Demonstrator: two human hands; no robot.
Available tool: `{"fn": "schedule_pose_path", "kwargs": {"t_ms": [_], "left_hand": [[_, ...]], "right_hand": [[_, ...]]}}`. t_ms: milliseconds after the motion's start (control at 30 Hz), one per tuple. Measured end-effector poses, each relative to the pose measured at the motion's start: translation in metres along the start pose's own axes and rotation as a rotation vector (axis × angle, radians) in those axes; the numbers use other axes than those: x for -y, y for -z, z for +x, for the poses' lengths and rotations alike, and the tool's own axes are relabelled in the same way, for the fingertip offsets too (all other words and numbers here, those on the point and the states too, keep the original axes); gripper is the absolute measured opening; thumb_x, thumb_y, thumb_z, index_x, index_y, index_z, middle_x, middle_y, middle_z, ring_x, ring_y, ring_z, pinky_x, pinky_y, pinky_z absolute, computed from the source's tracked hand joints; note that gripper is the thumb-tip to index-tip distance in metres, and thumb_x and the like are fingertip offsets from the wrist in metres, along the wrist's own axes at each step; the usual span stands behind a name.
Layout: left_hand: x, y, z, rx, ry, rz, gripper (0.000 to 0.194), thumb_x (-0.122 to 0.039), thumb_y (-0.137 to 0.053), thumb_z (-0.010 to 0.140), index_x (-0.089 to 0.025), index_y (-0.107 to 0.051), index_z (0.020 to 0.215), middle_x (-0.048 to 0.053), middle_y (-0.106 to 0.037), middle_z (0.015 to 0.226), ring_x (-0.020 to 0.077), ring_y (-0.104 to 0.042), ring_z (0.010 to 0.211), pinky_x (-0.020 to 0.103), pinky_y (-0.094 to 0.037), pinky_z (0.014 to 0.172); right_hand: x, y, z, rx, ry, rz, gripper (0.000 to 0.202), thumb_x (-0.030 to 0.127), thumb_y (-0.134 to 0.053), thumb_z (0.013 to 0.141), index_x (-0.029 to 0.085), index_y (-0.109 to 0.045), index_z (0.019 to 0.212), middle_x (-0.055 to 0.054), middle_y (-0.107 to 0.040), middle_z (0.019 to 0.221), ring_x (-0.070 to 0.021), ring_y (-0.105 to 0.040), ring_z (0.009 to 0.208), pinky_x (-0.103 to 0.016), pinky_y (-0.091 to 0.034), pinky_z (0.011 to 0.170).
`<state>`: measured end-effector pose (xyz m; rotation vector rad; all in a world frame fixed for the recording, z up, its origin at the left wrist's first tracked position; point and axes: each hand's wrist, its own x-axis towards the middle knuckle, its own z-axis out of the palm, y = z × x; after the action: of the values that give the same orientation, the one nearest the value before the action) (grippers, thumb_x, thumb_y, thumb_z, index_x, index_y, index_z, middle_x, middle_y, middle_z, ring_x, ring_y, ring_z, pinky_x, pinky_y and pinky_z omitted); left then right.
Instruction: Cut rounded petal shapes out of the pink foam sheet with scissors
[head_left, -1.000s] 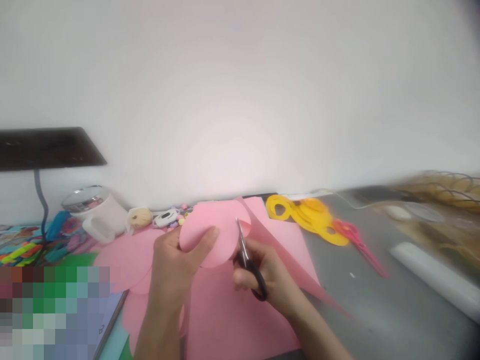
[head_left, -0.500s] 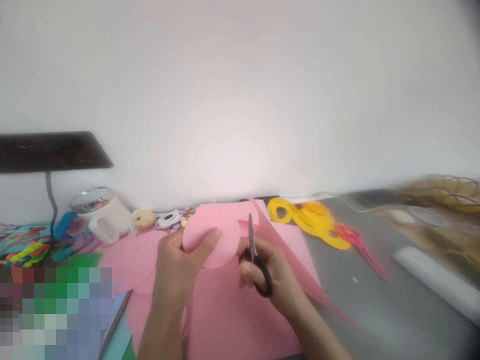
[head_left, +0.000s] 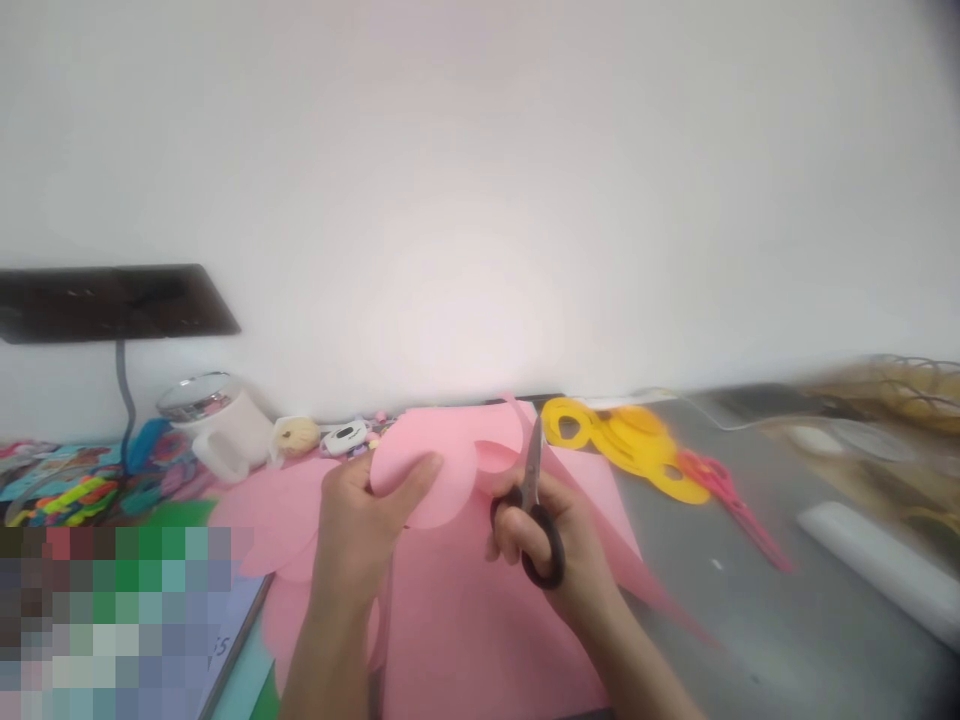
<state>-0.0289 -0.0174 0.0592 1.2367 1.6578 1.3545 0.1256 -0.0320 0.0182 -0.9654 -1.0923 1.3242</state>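
Observation:
Pinched between the thumb and fingers of my left hand (head_left: 367,515) is a piece of pink paper (head_left: 420,460) with a rounded edge. My right hand (head_left: 551,525) grips black-handled scissors (head_left: 534,465), blades pointing up and looking closed or nearly so. A narrow curling strip of pink paper (head_left: 499,455) runs from the held piece toward my right hand. Beneath both hands lie larger pink sheets (head_left: 487,620). Several rounded pink paper pieces (head_left: 277,510) overlap to the left of my left forearm.
Yellow paper cutouts (head_left: 634,445) and pink scissors (head_left: 739,505) lie right of the pink sheets. Farther right is a white roll-like object (head_left: 877,560). A white mug (head_left: 236,435) stands at back left, below a dark panel (head_left: 112,303) on the wall.
My right hand and the scissors have moved right, away from the held pink paper. My left hand keeps its pinch. The whole view has shifted slightly.

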Motion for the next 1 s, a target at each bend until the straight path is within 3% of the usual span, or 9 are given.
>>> {"fn": "schedule_pose_path", "kwargs": {"t_ms": [167, 267, 333, 433, 500, 600, 667, 900, 1000], "left_hand": [[-0.004, -0.001, -0.004, 0.181, -0.024, 0.101, 0.046, -0.041, -0.071, 0.063, -0.021, -0.032, 0.048, -0.006, -0.027, 0.051, 0.0089, -0.026, 0.05, 0.024, -0.019, 0.048], [0.0, 0.001, 0.001, 0.132, -0.013, 0.185, 0.033, -0.041, -0.07, 0.065, -0.02, -0.048, 0.052, -0.004, -0.04, 0.052, 0.0127, -0.038, 0.051, 0.025, -0.029, 0.049], [0.005, 0.002, 0.008, -0.024, -0.034, 0.336, 0.023, -0.039, -0.066, 0.071, -0.02, -0.069, 0.083, 0.003, -0.063, 0.073, 0.0231, -0.057, 0.072, 0.032, -0.044, 0.063], [0.013, 0.0, 0.016, -0.225, -0.07, 0.529, 0.078, -0.036, -0.064, 0.074, -0.014, -0.037, 0.144, 0.017, -0.064, 0.119, 0.0364, -0.056, 0.112, 0.05, -0.045, 0.09], [0.016, -0.005, 0.015, -0.094, -0.176, 0.512, 0.087, -0.03, -0.068, 0.07, -0.013, -0.031, 0.147, 0.019, -0.047, 0.143, 0.0366, -0.044, 0.13, 0.049, -0.037, 0.105], [0.019, -0.015, 0.003, 0.525, -0.134, 0.276, 0.091, -0.015, -0.067, 0.064, -0.031, -0.034, 0.147, 0.006, -0.04, 0.151, 0.0308, -0.036, 0.138, 0.043, -0.038, 0.107], [0.021, -0.021, -0.006, 0.802, -0.096, 0.155, 0.087, -0.015, -0.065, 0.065, -0.038, -0.039, 0.144, 0.001, -0.032, 0.156, 0.0316, -0.038, 0.137, 0.036, -0.053, 0.088], [0.013, -0.029, -0.013, 0.992, -0.126, 0.157, 0.038, -0.014, -0.048, 0.077, -0.025, -0.076, 0.1, 0.003, -0.073, 0.11, 0.0235, -0.067, 0.102, 0.035, -0.051, 0.088], [0.01, -0.027, -0.011, 0.852, -0.031, 0.032, 0.042, -0.016, -0.042, 0.081, -0.024, -0.073, 0.108, 0.004, -0.075, 0.098, 0.0198, -0.07, 0.083, 0.032, -0.055, 0.076]], "right_hand": [[-0.001, 0.001, 0.001, -0.177, 0.064, -0.126, 0.024, 0.03, -0.07, 0.076, 0.022, -0.06, 0.097, 0.006, -0.052, 0.065, -0.0123, -0.051, 0.056, -0.025, -0.042, 0.053], [-0.003, 0.001, 0.002, -0.168, 0.086, -0.091, 0.025, 0.03, -0.07, 0.078, 0.022, -0.059, 0.099, 0.005, -0.052, 0.068, -0.0124, -0.052, 0.058, -0.025, -0.044, 0.055], [-0.003, 0.002, 0.001, -0.045, 0.081, 0.005, 0.023, 0.033, -0.072, 0.077, 0.022, -0.059, 0.092, 0.005, -0.054, 0.063, -0.0118, -0.053, 0.053, -0.024, -0.045, 0.052], [0.0, 0.005, -0.002, 0.37, 0.008, 0.163, 0.036, 0.048, -0.079, 0.068, 0.021, -0.06, 0.081, 0.005, -0.056, 0.053, -0.0099, -0.048, 0.041, -0.021, -0.04, 0.043], [0.005, 0.01, -0.004, 0.681, -0.116, 0.2, 0.05, 0.063, -0.079, 0.058, 0.018, -0.064, 0.076, 0.002, -0.057, 0.052, -0.0097, -0.047, 0.04, -0.022, -0.039, 0.042], [0.015, 0.018, -0.005, 0.943, -0.213, 0.106, 0.061, 0.073, -0.074, 0.052, 0.015, -0.065, 0.064, -0.002, -0.056, 0.056, -0.0121, -0.051, 0.048, -0.024, -0.043, 0.047], [0.02, 0.023, -0.004, 1.053, -0.215, 0.06, 0.067, 0.079, -0.065, 0.055, 0.013, -0.065, 0.064, -0.004, -0.056, 0.058, -0.0117, -0.051, 0.049, -0.024, -0.046, 0.05], [0.025, 0.025, 0.001, 1.192, -0.015, 0.073, 0.076, 0.087, -0.056, 0.05, 0.012, -0.067, 0.059, -0.008, -0.06, 0.056, -0.0142, -0.056, 0.049, -0.023, -0.052, 0.052], [0.029, 0.025, -0.005, 1.148, -0.026, 0.058, 0.074, 0.089, -0.054, 0.051, 0.015, -0.063, 0.057, -0.009, -0.059, 0.056, -0.0151, -0.055, 0.05, -0.025, -0.051, 0.052]]}}
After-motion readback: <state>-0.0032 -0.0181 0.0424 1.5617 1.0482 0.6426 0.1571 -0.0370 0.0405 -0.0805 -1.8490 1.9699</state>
